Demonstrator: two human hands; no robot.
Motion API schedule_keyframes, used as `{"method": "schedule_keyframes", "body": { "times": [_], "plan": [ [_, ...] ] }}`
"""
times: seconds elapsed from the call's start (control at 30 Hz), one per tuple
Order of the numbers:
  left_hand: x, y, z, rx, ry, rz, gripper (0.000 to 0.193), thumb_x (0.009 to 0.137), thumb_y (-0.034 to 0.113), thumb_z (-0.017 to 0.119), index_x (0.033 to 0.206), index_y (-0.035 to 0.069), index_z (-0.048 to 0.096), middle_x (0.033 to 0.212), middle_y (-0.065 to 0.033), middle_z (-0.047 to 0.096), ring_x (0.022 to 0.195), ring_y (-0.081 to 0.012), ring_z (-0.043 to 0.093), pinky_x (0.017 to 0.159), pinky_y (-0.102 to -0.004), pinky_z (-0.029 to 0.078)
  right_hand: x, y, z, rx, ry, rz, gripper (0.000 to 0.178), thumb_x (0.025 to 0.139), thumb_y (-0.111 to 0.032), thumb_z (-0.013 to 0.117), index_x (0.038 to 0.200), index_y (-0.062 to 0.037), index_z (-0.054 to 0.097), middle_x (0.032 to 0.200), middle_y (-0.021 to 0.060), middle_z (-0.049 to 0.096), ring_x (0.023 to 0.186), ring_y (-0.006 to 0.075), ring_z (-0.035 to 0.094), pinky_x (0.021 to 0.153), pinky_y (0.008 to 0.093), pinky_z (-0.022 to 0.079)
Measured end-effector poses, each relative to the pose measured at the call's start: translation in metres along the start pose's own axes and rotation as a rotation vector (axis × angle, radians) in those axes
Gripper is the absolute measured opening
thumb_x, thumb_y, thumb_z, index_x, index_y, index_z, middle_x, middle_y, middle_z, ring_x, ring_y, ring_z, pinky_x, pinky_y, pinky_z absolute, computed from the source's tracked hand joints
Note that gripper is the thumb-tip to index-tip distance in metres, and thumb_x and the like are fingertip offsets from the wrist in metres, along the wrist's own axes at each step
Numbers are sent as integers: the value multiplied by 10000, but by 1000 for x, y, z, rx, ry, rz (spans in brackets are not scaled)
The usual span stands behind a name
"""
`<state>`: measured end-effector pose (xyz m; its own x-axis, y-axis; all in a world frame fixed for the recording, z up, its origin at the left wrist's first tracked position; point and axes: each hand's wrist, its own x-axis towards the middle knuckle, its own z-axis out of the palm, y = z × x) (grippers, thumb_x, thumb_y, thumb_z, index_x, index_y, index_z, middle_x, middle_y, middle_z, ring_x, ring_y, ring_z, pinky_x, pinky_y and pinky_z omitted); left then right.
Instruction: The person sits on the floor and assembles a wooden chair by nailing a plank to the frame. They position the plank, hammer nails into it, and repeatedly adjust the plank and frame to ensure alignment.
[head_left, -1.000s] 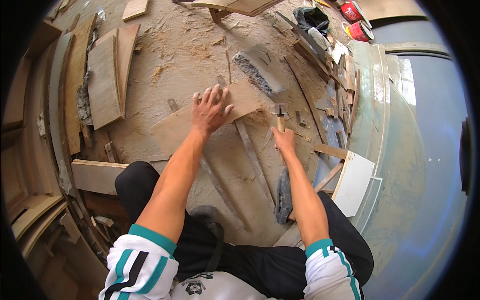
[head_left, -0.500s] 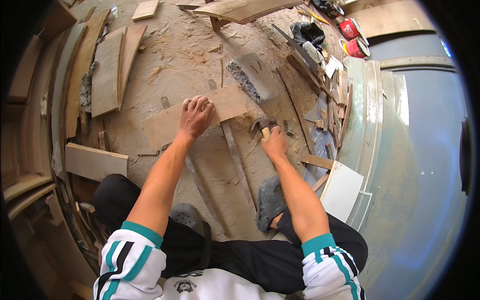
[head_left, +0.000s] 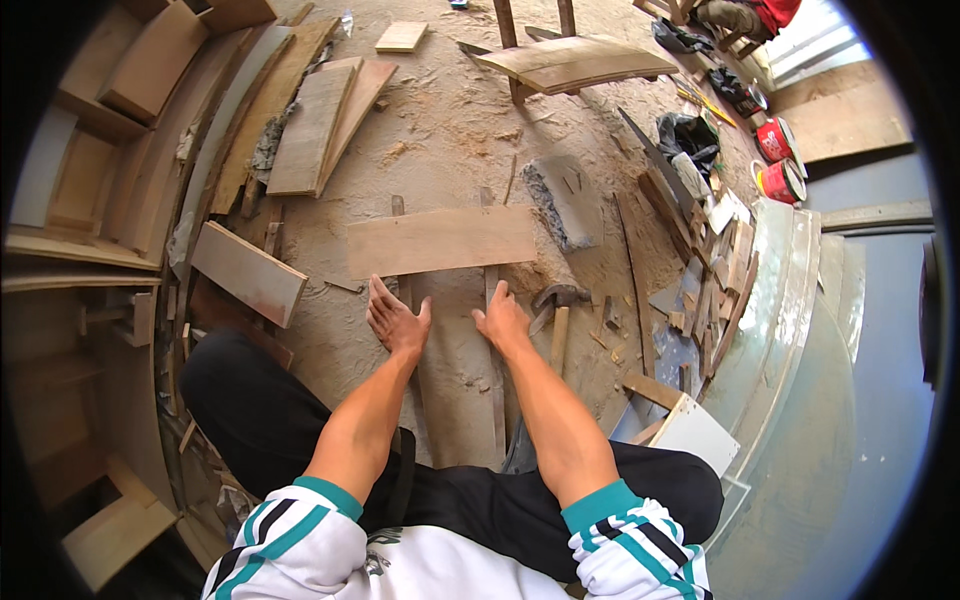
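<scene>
The plywood board (head_left: 440,240) lies across two wooden strips (head_left: 497,405) at frame centre. Your left hand (head_left: 393,322) is by its lower-left edge, thumb and fingers spread apart; contact is unconfirmed. Your right hand (head_left: 505,322) is at the right-hand strip; whether its fingers grip cannot be told. A claw hammer (head_left: 560,335) lies just right of that hand.

This looks to me like a woodworking shop: a floor (head_left: 440,130) caked with pale dust, boards (head_left: 312,130) stacked along the left, bare wooden casework (head_left: 145,65) beside them, a heap of offcuts (head_left: 740,255), and a hammer (head_left: 560,325) lying out.
</scene>
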<state>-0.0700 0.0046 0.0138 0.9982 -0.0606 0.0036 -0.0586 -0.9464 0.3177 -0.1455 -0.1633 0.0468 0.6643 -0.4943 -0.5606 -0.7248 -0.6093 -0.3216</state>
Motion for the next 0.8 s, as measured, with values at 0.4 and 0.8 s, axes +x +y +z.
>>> {"method": "schedule_keyframes", "body": {
  "times": [0.4,0.8],
  "plan": [
    [6,-18,12,-120,-169,58,455,901,306,643,1250,45,514,1143,-190,540,1064,-383,589,856,-487,503,5,26,24,64,1,-119,834,865,-291,609,1483,56,168,1011,358,643,914,504,647,828,550,517],
    [108,12,-6,-191,-217,42,503,919,300,634,1332,61,475,1190,-204,533,1104,-405,586,875,-523,501,78,-34,-31,81,177,-165,832,872,-292,647,1546,-97,201,1224,284,597,1067,467,619,915,536,501]
  ]
}}
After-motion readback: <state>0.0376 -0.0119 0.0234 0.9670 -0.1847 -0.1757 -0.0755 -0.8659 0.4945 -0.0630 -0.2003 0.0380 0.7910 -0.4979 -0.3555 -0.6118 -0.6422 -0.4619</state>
